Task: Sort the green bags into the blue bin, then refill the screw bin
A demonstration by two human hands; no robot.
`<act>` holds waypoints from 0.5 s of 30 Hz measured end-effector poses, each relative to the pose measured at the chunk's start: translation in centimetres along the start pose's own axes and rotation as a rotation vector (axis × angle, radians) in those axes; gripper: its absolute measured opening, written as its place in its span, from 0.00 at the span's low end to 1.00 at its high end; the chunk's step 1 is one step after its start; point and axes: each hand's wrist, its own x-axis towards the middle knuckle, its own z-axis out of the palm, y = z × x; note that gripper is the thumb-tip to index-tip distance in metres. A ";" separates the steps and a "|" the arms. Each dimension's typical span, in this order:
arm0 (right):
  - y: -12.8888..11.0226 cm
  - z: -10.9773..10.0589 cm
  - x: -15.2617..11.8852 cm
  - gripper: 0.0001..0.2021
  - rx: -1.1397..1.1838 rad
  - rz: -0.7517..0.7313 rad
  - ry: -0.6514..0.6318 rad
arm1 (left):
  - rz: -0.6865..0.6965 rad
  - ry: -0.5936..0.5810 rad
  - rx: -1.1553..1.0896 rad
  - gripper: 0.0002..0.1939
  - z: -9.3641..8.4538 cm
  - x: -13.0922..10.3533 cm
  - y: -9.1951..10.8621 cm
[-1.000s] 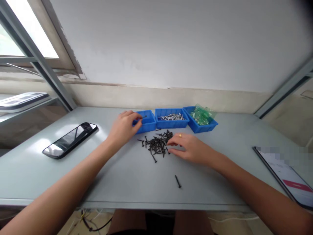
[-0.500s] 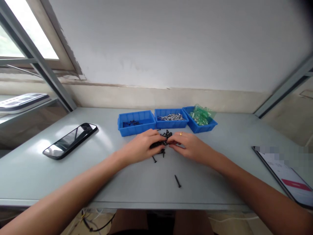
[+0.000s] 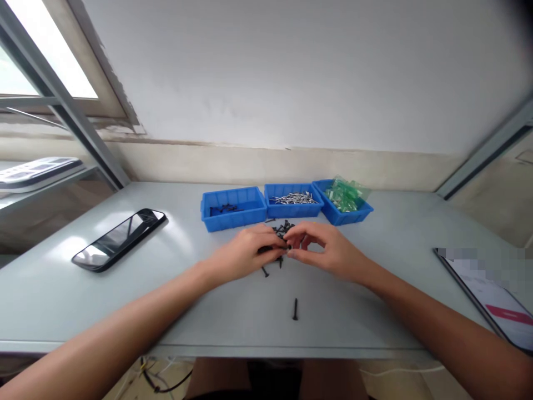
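Note:
My left hand (image 3: 245, 250) is closed, its fingers curled over black screws on the table; those under its palm are mostly hidden. Facing it, my right hand (image 3: 333, 247) pinches a black screw (image 3: 289, 247) between thumb and fingertips, only its dark end showing. The two hands' fingertips nearly meet. Behind and between them lies a small pile of black screws (image 3: 283, 228). One loose screw (image 3: 265, 272) rests just below the left hand. A single screw (image 3: 295, 309) lies apart, nearer the table's front edge.
Behind the hands stand three blue bins: one with a few black screws (image 3: 227, 209), a middle one with silver nails (image 3: 295, 198), and one with green plastic bags (image 3: 345, 194). A black phone (image 3: 120, 239) lies left; a lit tablet (image 3: 487, 294) lies right.
My right hand has lifted slightly, its fingers more arched, with a dark screw end now showing at the fingertips. The single front screw has turned to point straight away and shifted slightly left.

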 end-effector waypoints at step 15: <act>0.1 0.0 -0.1 0.04 -0.113 -0.016 0.060 | -0.036 0.078 0.000 0.06 0.1 0.0 -0.1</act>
